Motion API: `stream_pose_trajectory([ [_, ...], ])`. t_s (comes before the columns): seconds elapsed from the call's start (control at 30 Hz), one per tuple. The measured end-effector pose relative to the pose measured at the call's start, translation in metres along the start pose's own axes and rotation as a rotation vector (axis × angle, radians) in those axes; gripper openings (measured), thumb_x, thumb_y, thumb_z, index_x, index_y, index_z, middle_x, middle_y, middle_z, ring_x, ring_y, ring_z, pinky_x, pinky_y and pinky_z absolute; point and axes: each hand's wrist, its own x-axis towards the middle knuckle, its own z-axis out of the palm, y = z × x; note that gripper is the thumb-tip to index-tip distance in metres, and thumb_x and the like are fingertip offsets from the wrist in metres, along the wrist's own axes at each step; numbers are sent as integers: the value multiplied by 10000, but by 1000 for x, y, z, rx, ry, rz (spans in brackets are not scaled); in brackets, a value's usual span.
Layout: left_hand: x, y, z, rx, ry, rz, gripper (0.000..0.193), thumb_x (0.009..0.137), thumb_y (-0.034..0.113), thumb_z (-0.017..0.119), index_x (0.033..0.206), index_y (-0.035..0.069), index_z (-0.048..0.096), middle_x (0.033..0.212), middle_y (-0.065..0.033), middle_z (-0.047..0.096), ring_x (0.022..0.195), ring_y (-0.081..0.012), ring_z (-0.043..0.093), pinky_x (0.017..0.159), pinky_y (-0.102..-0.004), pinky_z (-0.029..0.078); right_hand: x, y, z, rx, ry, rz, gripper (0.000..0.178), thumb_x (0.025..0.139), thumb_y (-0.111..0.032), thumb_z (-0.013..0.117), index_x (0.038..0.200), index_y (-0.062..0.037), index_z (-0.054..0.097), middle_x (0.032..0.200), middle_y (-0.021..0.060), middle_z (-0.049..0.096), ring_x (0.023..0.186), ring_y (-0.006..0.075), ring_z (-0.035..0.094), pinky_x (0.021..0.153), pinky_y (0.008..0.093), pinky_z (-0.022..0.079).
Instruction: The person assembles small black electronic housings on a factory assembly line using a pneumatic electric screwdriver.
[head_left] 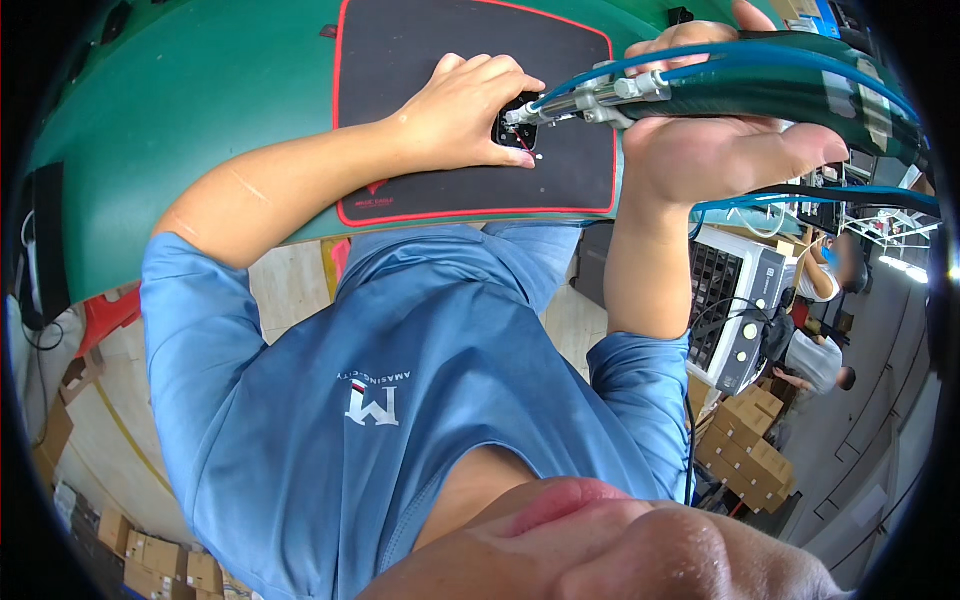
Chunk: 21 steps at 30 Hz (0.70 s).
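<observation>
Under my left hand (pixel 462 108) lies a small black square part (pixel 521 138) with pale wires or bits on it. My left fingers and thumb grip it by opposite edges, on a black mat (pixel 420 180) with a red border. My right hand (pixel 700 155) is wrapped round the thick dark green body of a power screwdriver (pixel 770 92), its thumb sticking out along the side. The screwdriver lies nearly level, with its metal nozzle pointing left and its tip at the black part. Exact contact at the tip is too small to tell.
Blue hoses (pixel 800 55) run along the screwdriver to the right. The mat rests on a green tabletop (pixel 240 110). A white-framed machine with knobs (pixel 740 310) stands at the right, above stacked cardboard boxes (pixel 748 445). Other people (pixel 815 360) are farther off at the right.
</observation>
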Motion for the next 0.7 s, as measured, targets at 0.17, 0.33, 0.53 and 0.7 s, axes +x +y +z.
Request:
stream_pose_trajectory([
  [0.17, 7, 2, 2, -13, -2, 34, 780, 728, 510, 875, 1301, 86, 559, 1154, -104, 560, 1163, -307, 541, 973, -435, 367, 3, -11, 4, 1, 67, 33, 913, 1006, -775, 202, 1195, 32, 585, 604, 70, 572, 466, 149, 530, 459, 268, 482],
  [0.33, 2, 1, -4, 21, -6, -11, 783, 732, 493, 871, 1345, 88, 600, 1177, -75, 601, 1153, -269, 572, 979, -426, 372, 0, -4, 9, -51, 100, 29, 917, 997, -787, 206, 1168, 31, 582, 602, 69, 568, 462, 155, 537, 462, 262, 489],
  [0.53, 3, 0, -6, 10, -14, 24, 772, 729, 498, 873, 1334, 94, 613, 1160, -72, 606, 1136, -272, 574, 965, -422, 377, -3, -18, 16, 54, 152, 220, 922, 980, -809, 202, 1125, 24, 569, 586, 64, 548, 477, 159, 543, 472, 275, 493],
  [0.7, 4, 2, -10, -9, -63, -29, 777, 730, 507, 868, 1333, 88, 618, 1166, -74, 607, 1162, -276, 562, 983, -421, 366, 1, -1, 13, 17, 80, 12, 811, 1029, -726, 245, 1150, 6, 573, 699, 89, 592, 483, 163, 546, 468, 270, 495],
])
